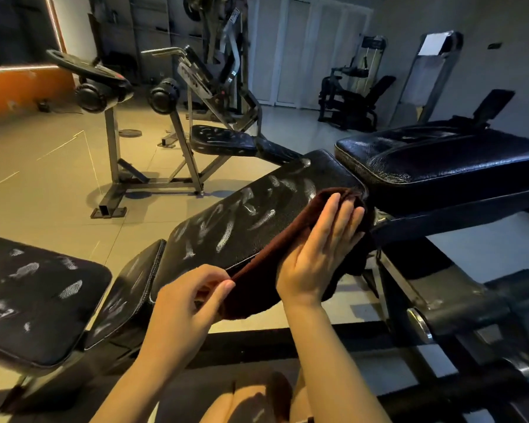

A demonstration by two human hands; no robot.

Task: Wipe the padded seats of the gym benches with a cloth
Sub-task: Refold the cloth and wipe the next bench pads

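My left grip point(196, 297) pinched the cloth's point(287, 251) near edge, thumb and fingers curled; my right grip point(321, 248) lay flat and open on top, pressing it to the pad point(242, 218). Beyond my fingers the pad showed white streaks. I judged wiping was mid-way; next called for sweeping the cloth leftward over them.
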